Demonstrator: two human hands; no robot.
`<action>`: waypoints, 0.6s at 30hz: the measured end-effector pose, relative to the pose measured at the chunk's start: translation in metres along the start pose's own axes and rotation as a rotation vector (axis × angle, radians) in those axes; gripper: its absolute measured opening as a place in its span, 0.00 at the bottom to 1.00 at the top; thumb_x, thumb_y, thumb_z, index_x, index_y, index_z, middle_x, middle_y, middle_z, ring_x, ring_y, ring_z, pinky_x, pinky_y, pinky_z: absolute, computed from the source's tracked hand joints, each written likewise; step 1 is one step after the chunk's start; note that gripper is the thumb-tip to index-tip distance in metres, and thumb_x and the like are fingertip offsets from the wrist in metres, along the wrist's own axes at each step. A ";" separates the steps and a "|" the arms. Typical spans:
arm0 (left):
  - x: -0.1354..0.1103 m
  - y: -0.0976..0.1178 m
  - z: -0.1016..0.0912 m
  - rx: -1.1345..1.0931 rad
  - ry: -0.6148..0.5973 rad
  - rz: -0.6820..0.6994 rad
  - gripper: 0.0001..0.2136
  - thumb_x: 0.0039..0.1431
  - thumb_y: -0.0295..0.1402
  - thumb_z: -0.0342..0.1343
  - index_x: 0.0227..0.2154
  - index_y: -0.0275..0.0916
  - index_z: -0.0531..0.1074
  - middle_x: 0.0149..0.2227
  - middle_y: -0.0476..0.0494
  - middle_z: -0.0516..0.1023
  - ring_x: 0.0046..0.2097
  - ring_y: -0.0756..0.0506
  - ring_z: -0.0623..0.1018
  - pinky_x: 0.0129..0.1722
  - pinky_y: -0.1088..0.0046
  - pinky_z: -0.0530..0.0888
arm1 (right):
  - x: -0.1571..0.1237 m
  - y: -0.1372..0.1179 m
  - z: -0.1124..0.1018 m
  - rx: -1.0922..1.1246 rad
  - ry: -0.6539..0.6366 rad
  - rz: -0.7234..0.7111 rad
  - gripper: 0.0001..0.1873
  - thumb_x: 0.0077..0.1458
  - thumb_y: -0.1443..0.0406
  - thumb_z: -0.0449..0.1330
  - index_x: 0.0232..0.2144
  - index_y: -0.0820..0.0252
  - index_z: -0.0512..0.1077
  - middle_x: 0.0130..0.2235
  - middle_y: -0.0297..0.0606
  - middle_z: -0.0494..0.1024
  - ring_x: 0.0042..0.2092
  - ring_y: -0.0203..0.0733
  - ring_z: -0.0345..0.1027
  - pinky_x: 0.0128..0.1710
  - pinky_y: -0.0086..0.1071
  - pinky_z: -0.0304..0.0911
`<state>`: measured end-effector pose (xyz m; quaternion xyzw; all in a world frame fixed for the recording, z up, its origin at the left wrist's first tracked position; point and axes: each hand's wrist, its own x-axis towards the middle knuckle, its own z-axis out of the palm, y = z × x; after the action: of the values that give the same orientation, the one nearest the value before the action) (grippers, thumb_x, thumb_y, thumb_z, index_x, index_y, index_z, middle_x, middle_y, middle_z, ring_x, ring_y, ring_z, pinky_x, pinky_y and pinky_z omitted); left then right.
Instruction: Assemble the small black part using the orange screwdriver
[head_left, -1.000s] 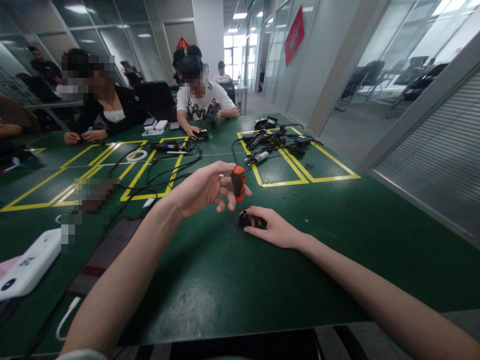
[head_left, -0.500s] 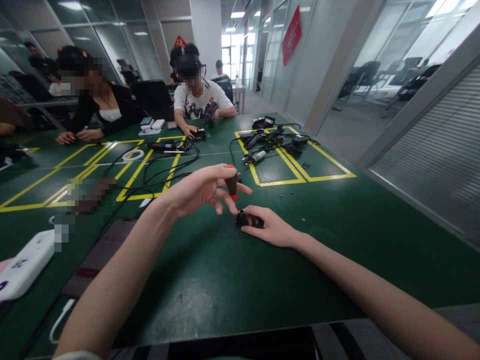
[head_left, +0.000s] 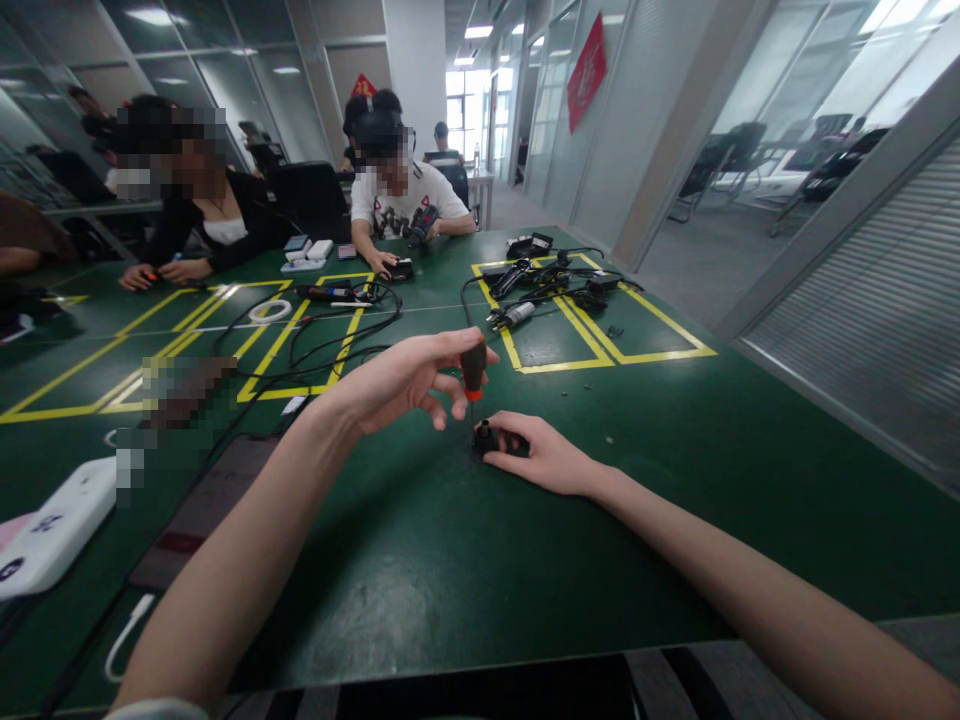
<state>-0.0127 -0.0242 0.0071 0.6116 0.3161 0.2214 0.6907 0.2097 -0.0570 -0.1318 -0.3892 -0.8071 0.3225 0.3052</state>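
Observation:
My left hand [head_left: 409, 375] grips a small screwdriver [head_left: 472, 372] with a black and orange handle. The thumb rests on the handle's top, and the other fingers curl loosely beside it. The screwdriver stands nearly upright, its thin shaft pointing down at a small black part [head_left: 484, 439] on the green table. Whether the tip sits in a screw is too small to tell. Fingers of my right hand [head_left: 546, 456] hold this part against the tabletop; a short tube-like piece sticks up from it. Some of the part is hidden by those fingers.
Black cables and tools [head_left: 525, 280] lie inside yellow tape outlines ahead. To the left are more cables, a white tape roll [head_left: 270, 311], a dark phone-like slab [head_left: 202, 510] and a white power bank-like box [head_left: 60, 530]. Two people sit across the table.
The screwdriver has turned a little in my left hand and shifted slightly right; its shaft now shows above the black part. My right hand has stayed in place.

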 end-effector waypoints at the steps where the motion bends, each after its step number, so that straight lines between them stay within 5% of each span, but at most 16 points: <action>1: 0.000 0.000 0.000 0.000 -0.002 -0.001 0.20 0.63 0.49 0.59 0.45 0.36 0.75 0.36 0.43 0.76 0.27 0.51 0.75 0.20 0.79 0.72 | 0.000 0.000 0.000 -0.005 0.001 0.001 0.14 0.61 0.59 0.64 0.46 0.59 0.74 0.39 0.38 0.77 0.35 0.39 0.68 0.35 0.33 0.67; 11: 0.004 -0.001 -0.001 -0.057 -0.042 -0.030 0.23 0.63 0.54 0.51 0.40 0.35 0.71 0.45 0.31 0.82 0.31 0.43 0.82 0.22 0.74 0.75 | 0.000 -0.002 0.000 0.018 -0.003 -0.003 0.11 0.62 0.60 0.63 0.45 0.59 0.74 0.39 0.37 0.77 0.35 0.38 0.68 0.36 0.33 0.66; 18: 0.003 -0.002 0.001 -0.028 -0.012 0.003 0.20 0.61 0.51 0.58 0.42 0.37 0.71 0.38 0.42 0.78 0.27 0.49 0.78 0.21 0.76 0.73 | 0.001 -0.003 -0.001 0.007 0.000 -0.005 0.12 0.61 0.61 0.63 0.45 0.60 0.73 0.39 0.37 0.77 0.35 0.39 0.69 0.35 0.33 0.66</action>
<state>-0.0102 -0.0226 0.0049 0.6037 0.3078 0.2232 0.7007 0.2088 -0.0576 -0.1294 -0.3861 -0.8070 0.3243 0.3075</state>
